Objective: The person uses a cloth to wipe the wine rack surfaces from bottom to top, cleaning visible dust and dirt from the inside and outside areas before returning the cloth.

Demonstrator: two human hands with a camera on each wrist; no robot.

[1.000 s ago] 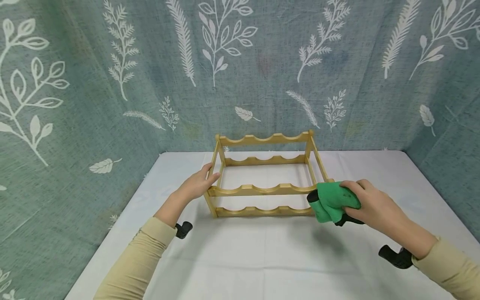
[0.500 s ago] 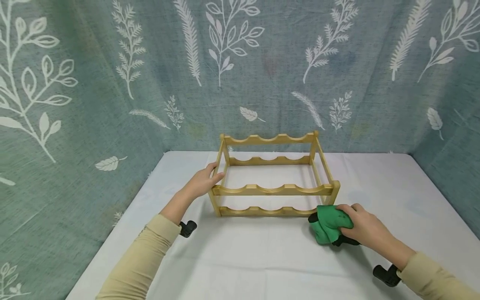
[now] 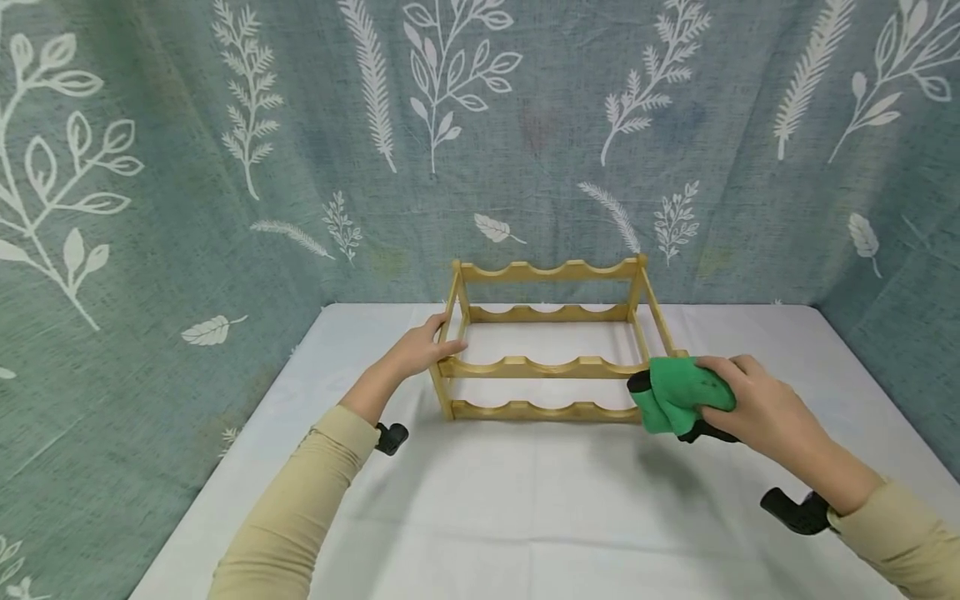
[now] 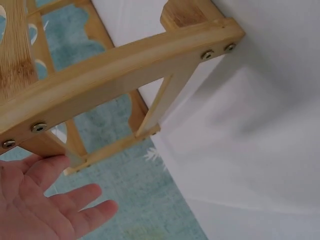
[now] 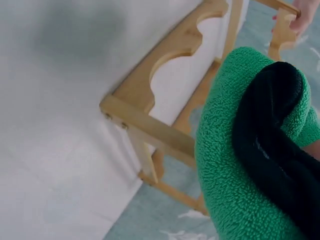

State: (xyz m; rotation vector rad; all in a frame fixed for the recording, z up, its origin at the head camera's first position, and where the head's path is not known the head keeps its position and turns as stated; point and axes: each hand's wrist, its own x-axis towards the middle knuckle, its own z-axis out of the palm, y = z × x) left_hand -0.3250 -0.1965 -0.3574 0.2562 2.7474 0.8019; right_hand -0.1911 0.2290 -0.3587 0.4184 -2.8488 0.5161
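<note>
A light wooden wine rack (image 3: pixel 547 367) with scalloped rails stands in the middle of the white table, toward the far side. My left hand (image 3: pixel 416 350) holds its left side near the front corner, thumb over the frame. In the left wrist view one finger touches the frame, while the other fingers (image 4: pixel 82 200) spread loosely below. My right hand (image 3: pixel 765 408) grips a folded green cloth (image 3: pixel 686 392) with black edging against the rack's front right upper corner, which it covers. In the right wrist view the cloth (image 5: pixel 225 165) hides most of that hand.
The white-covered table (image 3: pixel 525 517) stretches in front of and around the rack. A grey-green curtain (image 3: pixel 525 125) with white leaf prints hangs behind and on both sides. Black wrist mounts (image 3: pixel 798 512) sit below the sleeves.
The green cloth went down to the rack's front right foot, then back up to the upper corner. The rack has shifted slightly right and away, with my left hand still on it.
</note>
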